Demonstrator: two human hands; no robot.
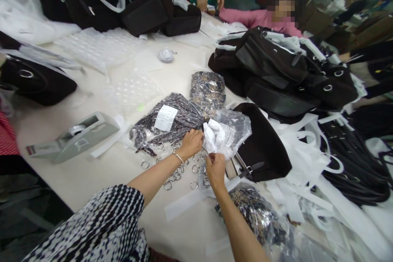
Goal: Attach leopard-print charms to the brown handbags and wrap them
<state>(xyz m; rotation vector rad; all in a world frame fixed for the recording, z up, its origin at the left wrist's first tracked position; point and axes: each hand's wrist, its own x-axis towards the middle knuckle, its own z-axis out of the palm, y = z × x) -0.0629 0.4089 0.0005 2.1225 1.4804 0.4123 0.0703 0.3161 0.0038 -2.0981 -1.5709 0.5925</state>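
A clear plastic bag with crumpled white wrapping at its near end lies in front of me. My left hand is closed at the bag's left edge, its fingertips partly hidden. Pinched at the bag's near edge are the fingers of my right hand. Several loose metal rings are scattered on the table below and around both hands. Beyond my left hand lies a clear bag of dark patterned pieces with a white label. A dark brown bag lies right of the plastic bag.
Left stands a grey tape dispenser. A rolled white tape lies farther back. Dark handbags pile up at the right and back left. A wrapped patterned bundle is near my right forearm. Two people are across the table.
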